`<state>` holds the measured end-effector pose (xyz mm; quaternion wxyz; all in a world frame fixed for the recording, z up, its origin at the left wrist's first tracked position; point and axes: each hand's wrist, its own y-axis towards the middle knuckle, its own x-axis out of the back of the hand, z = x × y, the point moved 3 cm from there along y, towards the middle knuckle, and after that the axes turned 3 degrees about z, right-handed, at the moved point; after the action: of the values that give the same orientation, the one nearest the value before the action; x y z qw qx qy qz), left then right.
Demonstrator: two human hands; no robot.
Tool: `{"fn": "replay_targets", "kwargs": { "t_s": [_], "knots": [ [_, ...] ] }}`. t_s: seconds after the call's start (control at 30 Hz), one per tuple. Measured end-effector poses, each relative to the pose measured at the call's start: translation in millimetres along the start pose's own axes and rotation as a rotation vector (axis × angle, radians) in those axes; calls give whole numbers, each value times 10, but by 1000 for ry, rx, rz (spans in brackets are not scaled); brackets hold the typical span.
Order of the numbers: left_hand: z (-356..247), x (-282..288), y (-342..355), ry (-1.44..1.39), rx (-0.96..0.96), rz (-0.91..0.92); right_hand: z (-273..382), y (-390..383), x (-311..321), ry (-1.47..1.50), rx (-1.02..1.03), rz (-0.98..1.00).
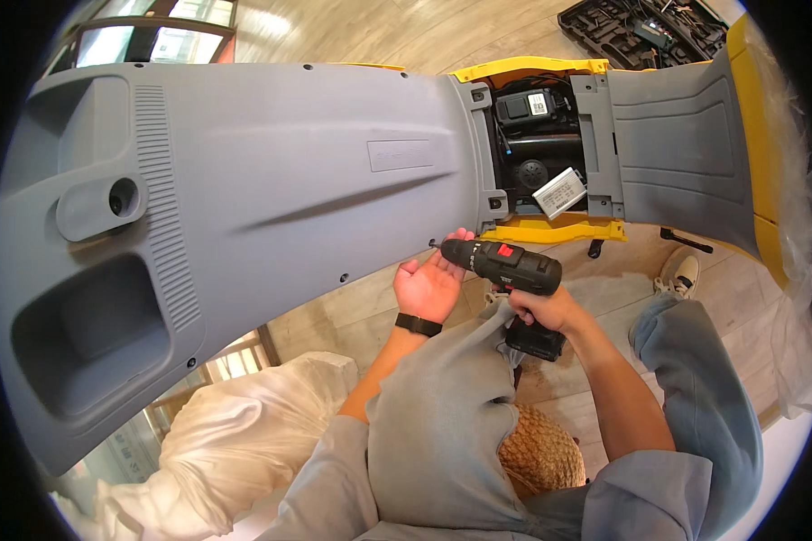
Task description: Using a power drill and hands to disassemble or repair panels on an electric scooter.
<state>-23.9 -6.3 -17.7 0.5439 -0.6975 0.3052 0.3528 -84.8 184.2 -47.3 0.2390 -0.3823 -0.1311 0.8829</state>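
Note:
My right hand (550,311) is wrapped round the handle of a black cordless drill (514,265) with a red switch on top. Its bit points left and meets the lower edge of a large grey plastic body panel (334,153), at a screw hole. Beneath the chuck, my left hand (429,287) lies palm up with fingers stretched toward the bit; whether they touch the drill is partly hidden. A black band circles the left wrist. Other dark screws or holes, such as a lower screw (344,278), line the panel's edge.
Right of the panel, an open compartment (537,144) shows wiring, a black box and a silver module (559,193), between yellow trim strips (555,233). A black tool case (645,34) lies open on the floor at the far right. White wrapped material (244,424) sits lower left.

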Motion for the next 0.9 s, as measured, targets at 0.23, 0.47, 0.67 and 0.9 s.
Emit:
{"fn": "replay_targets", "kwargs": {
  "t_s": [0.23,0.47,0.67,0.9],
  "knots": [
    [7,-51,-26,-29,31,44,23,-44,-94,81,13,-29],
    [38,-93,-36,-40,36,17,28,-74,-89,52,25,-27],
    [54,-76,-25,1,30,40,-18,-67,-67,109,23,-7],
    [41,-62,-20,-9,36,53,3,-61,-69,30,38,-26]
  ]
}}
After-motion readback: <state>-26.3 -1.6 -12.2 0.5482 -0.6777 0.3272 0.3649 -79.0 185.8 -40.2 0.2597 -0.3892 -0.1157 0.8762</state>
